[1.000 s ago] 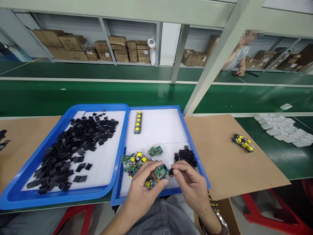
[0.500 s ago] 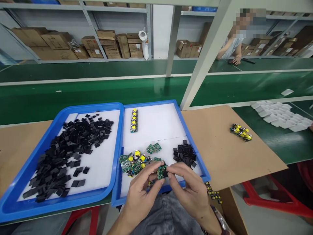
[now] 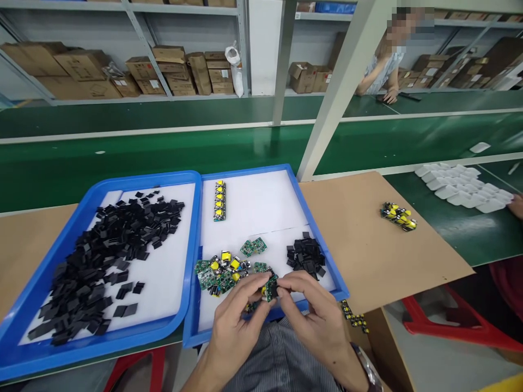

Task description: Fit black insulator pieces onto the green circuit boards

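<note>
Both my hands meet over the near edge of the right blue tray. My left hand pinches a small green circuit board from the left. My right hand pinches the same board from the right, fingertips on a small black piece against it. Just beyond lie a heap of green boards with yellow parts, a pair of green boards and a small pile of black pieces. A row of finished boards lies at the tray's far end.
The left blue tray holds a large spread of black pieces. On the brown board to the right lies a cluster of yellow-topped boards; white shells lie on the green belt. Another person stands at the far bench.
My hands have closed together on the board and lifted it slightly toward me; the black piece now sits against the board. The view has shifted a little downward and left.
</note>
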{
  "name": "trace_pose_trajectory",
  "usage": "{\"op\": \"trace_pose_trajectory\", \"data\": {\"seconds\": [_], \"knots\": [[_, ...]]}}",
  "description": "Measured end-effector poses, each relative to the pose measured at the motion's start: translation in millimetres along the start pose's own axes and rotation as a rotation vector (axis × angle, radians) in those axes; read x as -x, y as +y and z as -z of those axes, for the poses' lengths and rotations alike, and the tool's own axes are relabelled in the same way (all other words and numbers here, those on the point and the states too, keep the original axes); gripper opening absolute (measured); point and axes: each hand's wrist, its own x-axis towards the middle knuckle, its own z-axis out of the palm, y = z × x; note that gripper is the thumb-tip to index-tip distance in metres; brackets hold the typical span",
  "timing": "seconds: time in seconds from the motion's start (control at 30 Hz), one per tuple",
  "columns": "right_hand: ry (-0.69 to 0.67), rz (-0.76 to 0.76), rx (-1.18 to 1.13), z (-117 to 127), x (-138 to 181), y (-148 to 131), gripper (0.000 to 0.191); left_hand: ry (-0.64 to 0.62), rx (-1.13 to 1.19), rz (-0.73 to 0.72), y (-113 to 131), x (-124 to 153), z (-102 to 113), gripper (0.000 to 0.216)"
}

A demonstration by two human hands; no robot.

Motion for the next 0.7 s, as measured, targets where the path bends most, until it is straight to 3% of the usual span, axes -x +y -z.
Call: {"op": "trace_pose_trajectory", "data": {"seconds": [0.2, 0.4, 0.7], "knots": [[-0.005, -0.118, -0.103, -1, 4, 4, 0.021, -0.018, -0.084, -0.103, -2, -2, 0, 0.051], [0.003, -0.142, -0.151, 1, 3, 6, 0.019, -0.004, -0.122, -0.227, 0, -5, 0, 0.051], [-0.102, -0.151, -0.115, 11, -7, 3, 0.019, -0.005, -0.2, -0.381, -5, -7, 5, 0.049]]}}
